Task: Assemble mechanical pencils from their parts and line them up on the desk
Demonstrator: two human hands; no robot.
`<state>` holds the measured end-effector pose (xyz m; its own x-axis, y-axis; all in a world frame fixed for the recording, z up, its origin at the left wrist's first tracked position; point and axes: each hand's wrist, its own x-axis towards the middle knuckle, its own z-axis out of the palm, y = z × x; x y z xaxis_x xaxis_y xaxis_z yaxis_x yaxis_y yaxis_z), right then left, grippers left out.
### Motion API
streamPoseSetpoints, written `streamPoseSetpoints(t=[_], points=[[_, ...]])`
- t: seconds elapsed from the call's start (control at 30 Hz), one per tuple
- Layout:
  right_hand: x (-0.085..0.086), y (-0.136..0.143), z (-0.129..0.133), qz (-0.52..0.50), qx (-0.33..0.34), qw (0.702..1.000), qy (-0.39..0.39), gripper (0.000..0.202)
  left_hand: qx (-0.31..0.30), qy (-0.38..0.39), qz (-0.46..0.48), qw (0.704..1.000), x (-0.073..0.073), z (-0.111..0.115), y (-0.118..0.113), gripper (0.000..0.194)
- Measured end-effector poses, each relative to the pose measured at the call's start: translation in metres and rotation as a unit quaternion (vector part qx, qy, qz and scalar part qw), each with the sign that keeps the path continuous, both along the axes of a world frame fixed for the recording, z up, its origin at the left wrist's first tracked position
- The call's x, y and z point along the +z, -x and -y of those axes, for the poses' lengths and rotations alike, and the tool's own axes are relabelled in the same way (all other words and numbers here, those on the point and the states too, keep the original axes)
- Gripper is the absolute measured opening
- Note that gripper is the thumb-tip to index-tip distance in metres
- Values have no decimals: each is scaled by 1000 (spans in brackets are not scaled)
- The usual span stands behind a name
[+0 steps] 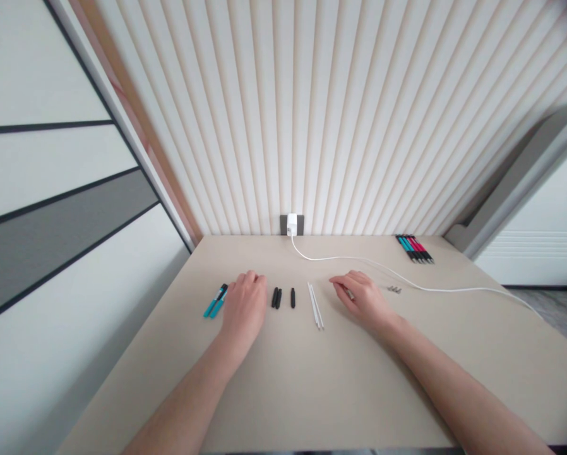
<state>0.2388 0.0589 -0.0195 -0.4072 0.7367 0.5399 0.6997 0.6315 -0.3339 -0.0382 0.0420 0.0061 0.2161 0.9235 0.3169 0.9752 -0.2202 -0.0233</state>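
Observation:
My left hand (246, 302) rests on the table with its fingers curled down; whatever lies under them is hidden. Just left of it are teal pen barrels with black ends (213, 302), one partly covered by the hand. To its right lie a pair of short black pen grips (276, 297) and a single black grip (293, 297). Thin white pen refills (316, 306) lie between my hands. My right hand (363, 298) is closed, thumb toward the fingers, around a small metal-looking piece (350, 294). Several small metal pen tips (394, 289) lie to its right.
A row of assembled teal and red pens (415, 249) lies at the back right. A white charger (292, 225) sits in the wall socket, its white cable (359, 258) running across the table (283, 392) to the right edge. A ribbed wall (283, 114) stands behind.

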Motion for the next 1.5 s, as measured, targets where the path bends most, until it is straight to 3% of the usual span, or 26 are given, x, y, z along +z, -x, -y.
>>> streamPoseSetpoints(t=[0.13,0.4,0.63,0.97,1.23,1.5], points=[[1,-7,-3,-28,-55,998,2,22,55,4,-36,998,-1,-4,12,19],[8,-24,-8,4,-119,993,9,22,69,41,-57,995,-7,-8,18,20],[2,-36,-15,91,-83,992,23,21,87,59,-54,993,-4,-9,18,22],[-1,-18,-8,121,-11,992,24,23,59,79,-29,995,-6,-12,13,22],[-1,-22,-9,126,-19,991,36,23,146,69,-59,985,8,-15,37,24],[-2,-21,-9,132,-26,991,26,26,161,152,-47,974,-2,-24,47,23]])
